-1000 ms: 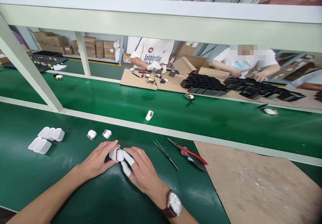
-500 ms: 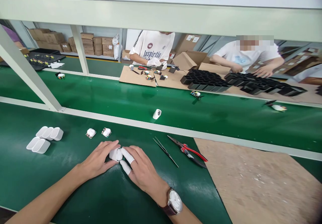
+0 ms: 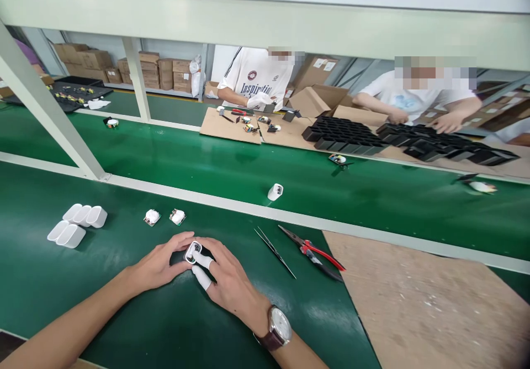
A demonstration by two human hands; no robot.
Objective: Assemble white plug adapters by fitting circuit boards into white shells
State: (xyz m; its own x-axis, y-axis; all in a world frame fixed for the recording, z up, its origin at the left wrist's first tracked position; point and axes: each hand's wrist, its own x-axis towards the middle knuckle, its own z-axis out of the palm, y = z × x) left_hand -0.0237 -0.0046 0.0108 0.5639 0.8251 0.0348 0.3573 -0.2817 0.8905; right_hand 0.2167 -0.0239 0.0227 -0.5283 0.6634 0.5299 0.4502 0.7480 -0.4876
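Observation:
A small white plastic housing (image 3: 189, 252) is between my two hands, its opening turned up toward me. Dark and white electronic parts show inside it. My left hand (image 3: 161, 265) grips the housing's left side between thumb and fingers. White finger cots cover the thumb and index finger of my right hand (image 3: 234, 283). The right index fingertip presses at the opening, with the thumb close by the near side and the other fingers behind. Just beyond lie two small circuit boards with white tops, a left one (image 3: 152, 217) and a right one (image 3: 178, 216).
Several white housings (image 3: 71, 236) stand at left. Tweezers (image 3: 275, 253) and red-and-black pliers (image 3: 310, 248) lie right of my hands, beside a cardboard sheet (image 3: 422, 297). A filled housing (image 3: 275, 192) sits on the green belt (image 3: 215, 164). Two co-workers handle parts across it near black trays (image 3: 345, 134).
The circuit board has gone down into the housing, which has tipped so its opening faces me. My right index finger has moved onto the opening. The belt items have shifted right.

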